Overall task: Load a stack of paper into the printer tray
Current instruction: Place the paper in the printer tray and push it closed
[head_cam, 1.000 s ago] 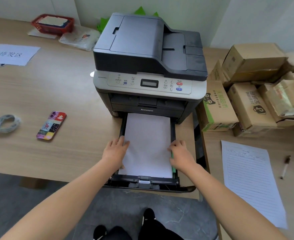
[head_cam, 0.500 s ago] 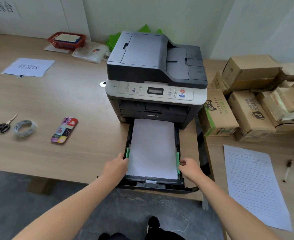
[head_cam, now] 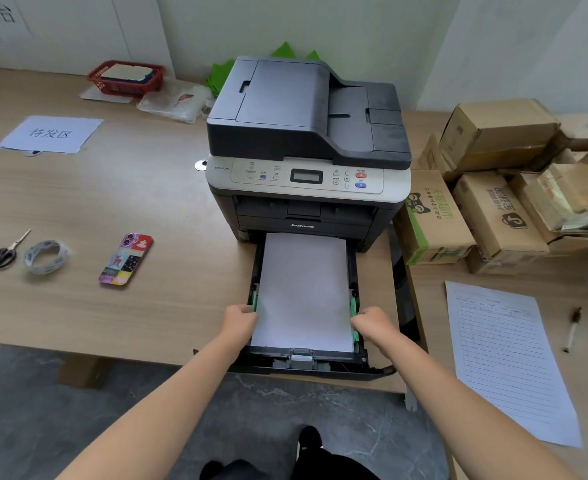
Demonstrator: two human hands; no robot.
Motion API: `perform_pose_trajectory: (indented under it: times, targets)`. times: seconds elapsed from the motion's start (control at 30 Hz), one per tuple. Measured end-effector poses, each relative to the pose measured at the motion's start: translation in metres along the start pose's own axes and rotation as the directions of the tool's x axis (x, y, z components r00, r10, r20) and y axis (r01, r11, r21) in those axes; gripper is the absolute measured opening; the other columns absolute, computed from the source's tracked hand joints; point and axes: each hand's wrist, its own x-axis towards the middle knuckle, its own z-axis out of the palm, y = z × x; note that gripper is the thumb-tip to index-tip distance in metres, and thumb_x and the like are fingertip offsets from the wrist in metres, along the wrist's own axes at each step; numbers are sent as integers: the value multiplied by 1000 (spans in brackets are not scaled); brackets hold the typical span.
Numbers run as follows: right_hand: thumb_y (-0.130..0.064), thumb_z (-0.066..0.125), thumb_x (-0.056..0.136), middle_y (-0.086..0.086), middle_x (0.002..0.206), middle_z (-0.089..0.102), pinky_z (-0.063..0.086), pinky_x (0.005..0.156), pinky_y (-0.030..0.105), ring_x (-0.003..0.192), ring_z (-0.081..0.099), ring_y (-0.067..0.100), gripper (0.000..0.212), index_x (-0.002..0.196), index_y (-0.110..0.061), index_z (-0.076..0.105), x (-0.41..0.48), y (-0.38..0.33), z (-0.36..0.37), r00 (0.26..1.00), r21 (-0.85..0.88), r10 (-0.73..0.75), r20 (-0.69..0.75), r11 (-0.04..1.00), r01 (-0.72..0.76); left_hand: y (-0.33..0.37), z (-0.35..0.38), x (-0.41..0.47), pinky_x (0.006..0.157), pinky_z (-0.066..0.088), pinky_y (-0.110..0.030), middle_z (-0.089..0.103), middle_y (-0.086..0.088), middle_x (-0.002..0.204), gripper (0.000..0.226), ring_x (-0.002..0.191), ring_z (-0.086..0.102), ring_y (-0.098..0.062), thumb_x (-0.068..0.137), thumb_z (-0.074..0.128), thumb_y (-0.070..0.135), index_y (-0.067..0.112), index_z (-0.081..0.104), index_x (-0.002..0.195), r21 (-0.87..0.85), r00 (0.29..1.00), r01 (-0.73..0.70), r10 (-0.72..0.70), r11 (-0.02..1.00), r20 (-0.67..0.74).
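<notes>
A dark grey and white printer (head_cam: 306,140) stands on the wooden table. Its black paper tray (head_cam: 306,367) is pulled out toward me over the table edge. A white paper stack (head_cam: 303,292) lies flat inside the tray. My left hand (head_cam: 238,320) is curled at the tray's left side, against the green side guide (head_cam: 254,301). My right hand (head_cam: 372,323) is curled at the right side, against the other green guide (head_cam: 354,318). Both hands touch the edges of the paper stack.
On the table to the left lie a phone in a colourful case (head_cam: 126,258), a tape roll (head_cam: 45,256) and scissors (head_cam: 5,251). Cardboard boxes (head_cam: 493,188) are piled to the right. A lined sheet (head_cam: 507,358) and a pen (head_cam: 572,329) lie at the near right.
My hands moved from lying flat on the paper's near end to the tray's sides, fingers curling at the green guides. My head has pulled back and the view has widened.
</notes>
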Motion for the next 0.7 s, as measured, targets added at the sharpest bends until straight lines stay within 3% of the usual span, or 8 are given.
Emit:
perform_pose_trajectory:
  times: [0.1, 0.2, 0.3, 0.33, 0.37, 0.43, 0.53, 0.7]
  targets:
    - [-1, 43, 79, 5, 70, 38, 25, 58, 28, 60, 34, 19, 8, 75, -6, 48, -5, -7, -1, 1000, 3, 22, -4, 1000, -22, 1, 0, 5, 96, 47, -37, 57, -20, 135, 54, 116, 57, -35, 89, 40, -6, 1, 46, 142, -10, 996, 66, -65, 998, 57]
    - [-1, 41, 79, 1, 63, 26, 15, 51, 27, 54, 22, 16, 21, 64, -12, 32, -11, -12, -2, 1000, 6, 9, -7, 1000, -9, 3, 0, 11, 68, 45, -28, 55, -15, 128, 62, 105, 56, -32, 83, 36, -14, 1, 43, 143, -34, 993, 94, -91, 995, 77]
    - [-1, 42, 77, 6, 63, 38, 20, 56, 28, 54, 33, 19, 17, 64, -10, 39, -13, -11, -1, 999, 48, 12, -49, 999, -9, -6, -5, 15, 88, 50, -36, 40, -9, 150, 63, 131, 43, -31, 80, 41, -12, 3, 40, 142, -44, 996, 41, -38, 998, 84]
    - [-1, 43, 77, 13, 71, 53, 26, 59, 28, 59, 46, 23, 14, 73, -4, 56, -11, -7, 0, 999, 70, -5, -51, 998, 9, -13, -7, 14, 100, 47, -42, 37, -8, 151, 62, 133, 41, -32, 80, 43, -7, 4, 42, 141, -7, 995, -5, 6, 1000, 98]
    - [-1, 44, 78, 19, 88, 65, 33, 62, 28, 70, 57, 27, 29, 97, 1, 66, -9, -3, 0, 999, 91, -21, -43, 996, 25, -19, -8, 14, 108, 42, -47, 34, -7, 151, 61, 134, 39, -33, 80, 45, 0, 6, 44, 141, 47, 992, -46, 40, 998, 118]
    - [-2, 46, 80, 20, 116, 67, 50, 71, 33, 87, 66, 30, 47, 125, 2, 59, -12, 1, 0, 999, 92, -19, -29, 996, 21, -25, -9, 13, 116, 32, -48, 27, -5, 153, 63, 139, 32, -30, 81, 47, 15, 11, 45, 144, 178, 982, -117, 87, 977, 166]
    - [-7, 49, 81, 21, 132, 59, 50, 96, 46, 110, 63, 35, 51, 131, 3, 52, -18, 0, -2, 999, 33, -37, -4, 999, 37, -20, -13, 9, 120, 23, -45, 16, -5, 158, 62, 145, 22, -29, 92, 48, 28, 12, 34, 150, 367, 962, -205, 119, 908, 245]
    - [-8, 47, 90, 14, 133, 53, 49, 94, 38, 112, 59, 29, 60, 149, -10, 31, -34, -9, -7, 995, 80, -94, 17, 993, 92, -8, -13, -23, 122, 13, -46, -5, -2, 162, 103, 150, 5, -30, 78, 46, 77, 22, 7, 155, 606, 898, -435, 273, 666, 345]
